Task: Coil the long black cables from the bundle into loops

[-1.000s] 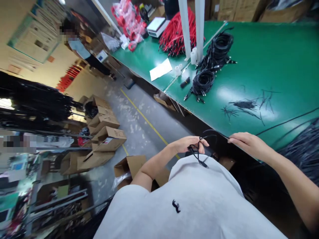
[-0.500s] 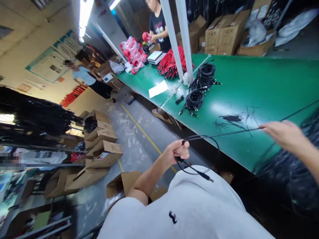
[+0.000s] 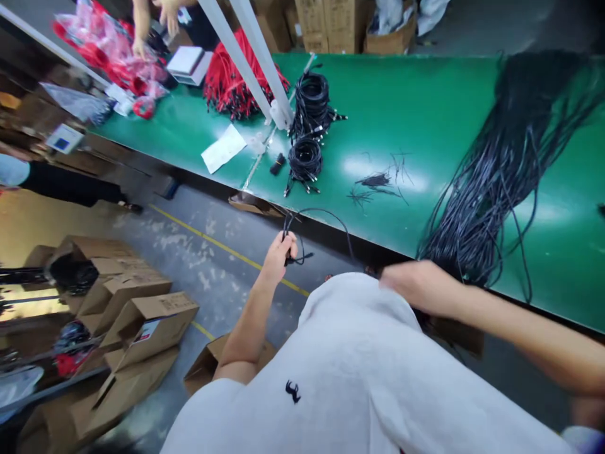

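My left hand (image 3: 280, 252) is closed around a thin black cable (image 3: 326, 217) that loops up and over toward the green table's (image 3: 406, 101) front edge. Its plug end dangles just right of my fist. My right hand (image 3: 416, 287) is blurred, held low in front of my white shirt near the table edge; the cable runs toward it, but whether it grips it is unclear. A large bundle of loose black cables (image 3: 501, 170) spills across the table at the right, just beyond my right hand.
Coiled black cables (image 3: 306, 157) and a second coil pile (image 3: 312, 101) lie mid-table beside two white posts (image 3: 255, 57). Red cables (image 3: 231, 85), a white paper (image 3: 224, 148) and another person's hands (image 3: 163, 16) are at the far left. Open cardboard boxes (image 3: 137, 315) stand on the floor.
My right hand came back from its stretched-out reach to in front of my shirt. The view tilted down and right, showing the big cable bundle. My left hand still holds the cable.
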A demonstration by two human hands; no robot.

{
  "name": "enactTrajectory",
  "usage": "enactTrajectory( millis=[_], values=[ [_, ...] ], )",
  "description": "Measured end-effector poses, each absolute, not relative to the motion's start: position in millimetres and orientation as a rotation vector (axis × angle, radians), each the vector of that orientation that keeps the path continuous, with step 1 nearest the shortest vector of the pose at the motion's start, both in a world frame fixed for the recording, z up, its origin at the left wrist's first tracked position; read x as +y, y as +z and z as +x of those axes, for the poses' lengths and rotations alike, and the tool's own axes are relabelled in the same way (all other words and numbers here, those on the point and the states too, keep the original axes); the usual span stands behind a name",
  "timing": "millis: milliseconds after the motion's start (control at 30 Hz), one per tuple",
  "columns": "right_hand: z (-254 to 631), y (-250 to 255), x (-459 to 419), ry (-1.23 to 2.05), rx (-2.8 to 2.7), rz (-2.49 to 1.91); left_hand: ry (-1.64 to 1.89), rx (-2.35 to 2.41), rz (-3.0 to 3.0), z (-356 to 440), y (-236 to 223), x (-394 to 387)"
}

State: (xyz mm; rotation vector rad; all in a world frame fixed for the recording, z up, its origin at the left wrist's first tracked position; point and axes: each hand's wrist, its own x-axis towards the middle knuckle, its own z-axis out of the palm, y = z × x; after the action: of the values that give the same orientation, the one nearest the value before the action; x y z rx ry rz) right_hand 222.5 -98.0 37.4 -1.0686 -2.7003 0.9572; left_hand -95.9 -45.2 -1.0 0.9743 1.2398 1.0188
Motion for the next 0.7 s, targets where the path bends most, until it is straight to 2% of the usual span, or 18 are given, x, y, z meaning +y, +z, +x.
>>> enactTrajectory(
  millis=[100,233,367,400,467,567,700],
  values=[
    [206,42,-67,1.072,-2.811,-1.098,0.910,1.097,1.137,-70,4,-47],
    [181,48,-34,1.121,-2.770,-1.037,0.558,0.854,1.174,-38,7,-59],
    [223,24,0,1.258,-2.578,-1.184,0.685,0.712,0.798,-49,11,-68],
    [248,10,9,1.226,-2.547,-1.260,0.771,0.737,0.689,-56,13,-67],
    [303,-25,21,0.924,-2.522,-1.509,0.880,0.819,0.512,-68,18,-66],
    [369,-72,27,0.576,-2.576,-1.746,0.848,0.882,0.391,-77,21,-65],
    [385,-85,19,0.390,-2.661,-1.710,0.753,0.869,0.524,-81,19,-64]
  ],
)
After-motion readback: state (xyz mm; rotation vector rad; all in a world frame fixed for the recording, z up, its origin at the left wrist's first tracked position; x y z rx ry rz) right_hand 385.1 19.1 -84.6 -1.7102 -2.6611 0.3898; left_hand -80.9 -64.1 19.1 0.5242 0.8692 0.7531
